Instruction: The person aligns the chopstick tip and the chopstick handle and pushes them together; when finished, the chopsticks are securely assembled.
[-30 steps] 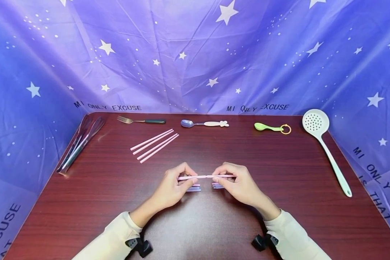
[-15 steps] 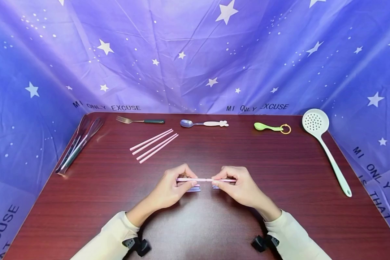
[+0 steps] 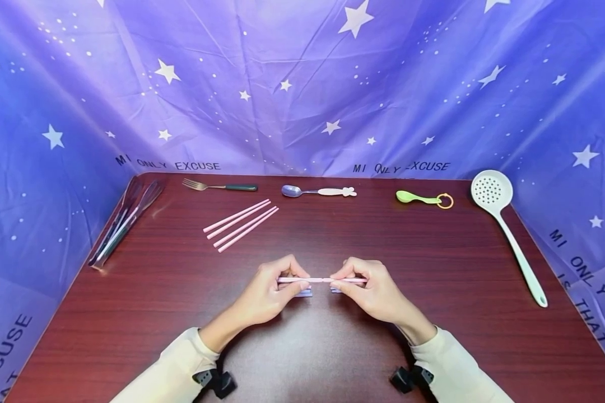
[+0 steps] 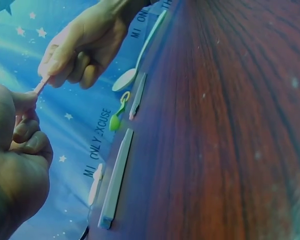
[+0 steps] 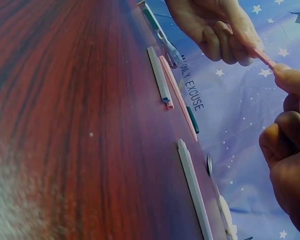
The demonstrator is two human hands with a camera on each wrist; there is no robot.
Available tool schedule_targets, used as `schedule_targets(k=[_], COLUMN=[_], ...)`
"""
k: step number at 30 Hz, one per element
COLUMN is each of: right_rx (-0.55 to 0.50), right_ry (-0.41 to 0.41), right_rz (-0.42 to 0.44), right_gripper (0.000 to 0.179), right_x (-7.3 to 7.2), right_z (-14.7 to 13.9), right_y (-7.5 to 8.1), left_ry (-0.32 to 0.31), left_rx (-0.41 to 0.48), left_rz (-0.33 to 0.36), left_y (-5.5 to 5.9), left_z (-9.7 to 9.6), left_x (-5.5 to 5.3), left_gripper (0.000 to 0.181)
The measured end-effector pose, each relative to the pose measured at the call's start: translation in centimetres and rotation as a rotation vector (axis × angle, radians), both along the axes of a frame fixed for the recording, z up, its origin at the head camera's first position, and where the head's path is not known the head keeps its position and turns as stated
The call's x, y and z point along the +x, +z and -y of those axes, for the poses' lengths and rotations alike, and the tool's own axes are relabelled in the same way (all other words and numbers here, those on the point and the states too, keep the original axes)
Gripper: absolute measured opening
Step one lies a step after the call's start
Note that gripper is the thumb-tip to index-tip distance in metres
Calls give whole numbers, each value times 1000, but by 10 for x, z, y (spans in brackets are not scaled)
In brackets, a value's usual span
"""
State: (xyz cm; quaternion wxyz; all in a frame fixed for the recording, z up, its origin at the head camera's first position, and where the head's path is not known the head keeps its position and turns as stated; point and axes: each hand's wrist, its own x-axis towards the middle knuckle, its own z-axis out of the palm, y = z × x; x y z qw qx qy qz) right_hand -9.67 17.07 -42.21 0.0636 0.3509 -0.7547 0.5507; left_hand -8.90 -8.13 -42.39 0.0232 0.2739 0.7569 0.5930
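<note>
Between both hands, a thin pink chopstick (image 3: 316, 280) is held level above the table, with a seam near its middle. My left hand (image 3: 272, 291) pinches its left part between thumb and fingers. On the right part, the right hand (image 3: 368, 285) has a like pinch. Below the hands lie short stick pieces, pink and blue: one group (image 3: 305, 294) pokes out by the left thumb, another (image 3: 335, 290) by the right. Fingers hide most of these in the head view. In the left wrist view, a pale stick (image 4: 115, 185) from the groups lies along the table.
Several pink chopsticks (image 3: 240, 226) lie slanted behind the left hand. Along the back are a fork (image 3: 219, 186), a spoon with a white handle (image 3: 319, 191) and a green spoon (image 3: 423, 198). Tongs (image 3: 126, 224) lie left, a white skimmer (image 3: 509, 235) right. Starry cloth (image 3: 302, 134) surrounds the table.
Both hands have lowered a little with the pink chopstick. Its two parts, slightly bent at the seam earlier, now line up straighter. The grips stay on it.
</note>
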Motion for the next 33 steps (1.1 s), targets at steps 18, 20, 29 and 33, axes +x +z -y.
schedule_targets(k=[18, 20, 29, 33], right_rx=[126, 119, 47, 27], right_ry=[-31, -36, -26, -29], right_rz=[-49, -26, 51, 37], right_gripper=[19, 18, 20, 22], right_x=[-1, -1, 1, 2], right_z=[1, 2, 4, 5], right_y=[5, 4, -1, -1], left_ry=[43, 45, 20, 21], left_rx=[-159, -156, -98, -60], left_rz=[-116, -105, -10, 35], left_y=[9, 8, 5, 5], left_z=[6, 6, 4, 2], left_x=[-2, -2, -1, 0], left_gripper=[10, 10, 9, 8])
